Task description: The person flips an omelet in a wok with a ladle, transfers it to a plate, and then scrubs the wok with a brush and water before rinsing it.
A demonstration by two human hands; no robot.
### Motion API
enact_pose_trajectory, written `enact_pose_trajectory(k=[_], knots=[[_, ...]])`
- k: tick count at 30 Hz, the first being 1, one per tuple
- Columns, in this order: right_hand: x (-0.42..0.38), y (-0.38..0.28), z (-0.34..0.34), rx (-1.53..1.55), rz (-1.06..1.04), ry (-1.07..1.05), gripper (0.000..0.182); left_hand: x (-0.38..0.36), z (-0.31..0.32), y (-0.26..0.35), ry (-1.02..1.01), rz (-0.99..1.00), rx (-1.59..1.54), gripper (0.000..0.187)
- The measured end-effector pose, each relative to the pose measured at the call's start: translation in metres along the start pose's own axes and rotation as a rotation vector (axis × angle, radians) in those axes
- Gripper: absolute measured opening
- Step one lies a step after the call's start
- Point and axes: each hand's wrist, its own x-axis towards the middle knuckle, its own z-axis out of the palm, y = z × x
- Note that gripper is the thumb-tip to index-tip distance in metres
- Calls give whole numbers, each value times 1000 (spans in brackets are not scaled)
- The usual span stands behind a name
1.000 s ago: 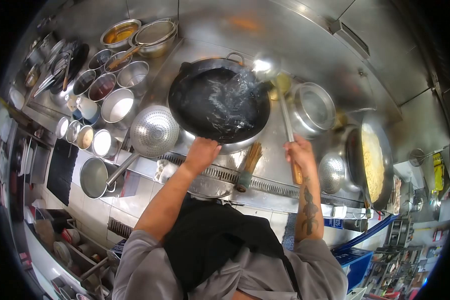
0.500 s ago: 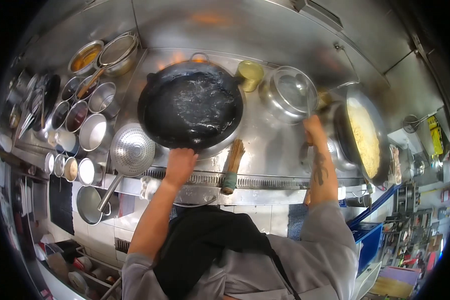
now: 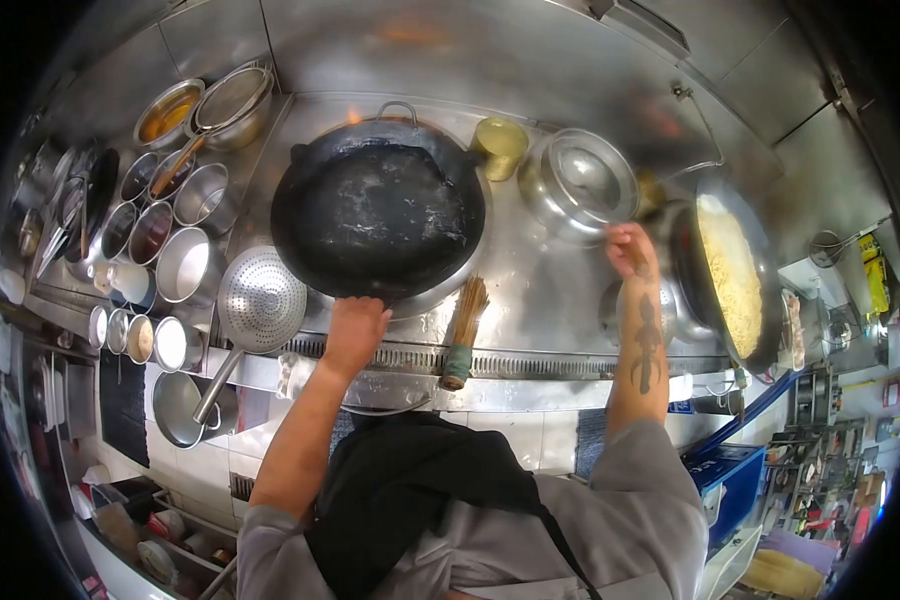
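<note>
My left hand [image 3: 357, 328] is closed at the near edge of a large black wok [image 3: 370, 220]; the part under the fingers is hidden. A dark, wet surface shows inside the wok. At the near rim of a shiny metal pot [image 3: 547, 205], my right hand [image 3: 630, 252] has its fingers curled together. A rounded, bright ladle bowl [image 3: 584, 170] appears inside that pot, its handle hidden or too blurred to follow. Between my hands lies a bamboo wok brush [image 3: 464, 335] with a green-wrapped end.
A perforated skimmer [image 3: 262, 300] rests left of the wok, near several metal containers [image 3: 186, 265]. A yellowish tin [image 3: 500, 148] stands behind, between wok and pot. Farther right, another wok [image 3: 767, 280] holds pale yellow food. A small flame [image 3: 353, 116] shows behind the black wok.
The liquid that churned in the wok now shows far less, and the flames behind have shrunk. My right hand has turned at the pot, and the ladle handle no longer shows. My left hand stays.
</note>
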Motion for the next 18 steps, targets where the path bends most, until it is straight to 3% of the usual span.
enact_pose_trajectory(k=[9,13,17,18], knots=[[-82,46,128,-1,29,-171,34,-4,5,-5,39,27,0,19],[-92,95,143,131,111,-262,39,-6,7,-8,72,29,-31,18],[-86,144,158,187,236,-229,42,-9,11,-11,90,21,-50,18],[-84,153,165,131,232,-141,42,-9,11,-12,90,21,-52,18]])
